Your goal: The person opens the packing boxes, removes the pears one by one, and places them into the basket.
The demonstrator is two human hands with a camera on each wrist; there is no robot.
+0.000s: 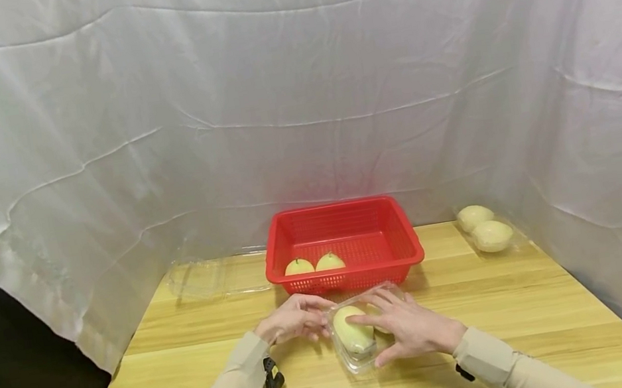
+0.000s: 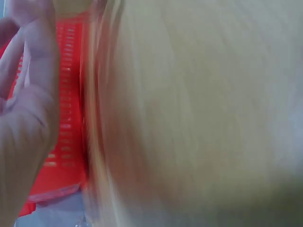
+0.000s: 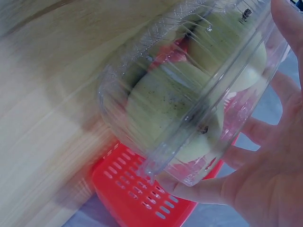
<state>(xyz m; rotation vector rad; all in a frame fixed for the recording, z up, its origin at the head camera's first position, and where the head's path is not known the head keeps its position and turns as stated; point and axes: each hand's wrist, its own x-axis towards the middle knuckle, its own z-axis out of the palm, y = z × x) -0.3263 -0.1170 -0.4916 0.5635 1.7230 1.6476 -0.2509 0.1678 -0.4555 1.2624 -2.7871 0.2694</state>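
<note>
You are holding the clear container point(image 1: 361, 366) with your right hand point(image 1: 406, 326), which is coming in from three o'clock. Its fingers are spreading wide across the lid, the thumb lying along the near side. Two pale yellow fruits point(image 1: 351, 332) are sitting inside, side by side, the second partly hiding under your fingers in the head view. Your left hand point(image 1: 295, 319) is hovering at about ten o'clock from the container, its fingers relaxed and slightly bent, its fingertips just beside the edge; you cannot tell whether they are touching it. The left wrist view is blurring, so it is adding little.

From the container, the red basket point(image 1: 383, 270) is standing at twelve o'clock, with two loose fruits point(image 1: 330, 261) resting at its own seven o'clock. Two more packed fruits point(image 1: 492, 236) are lying at two o'clock, and clear plastic packaging point(image 1: 200, 281) is lying at ten o'clock, farther out on the wooden table point(image 1: 161, 360).
</note>
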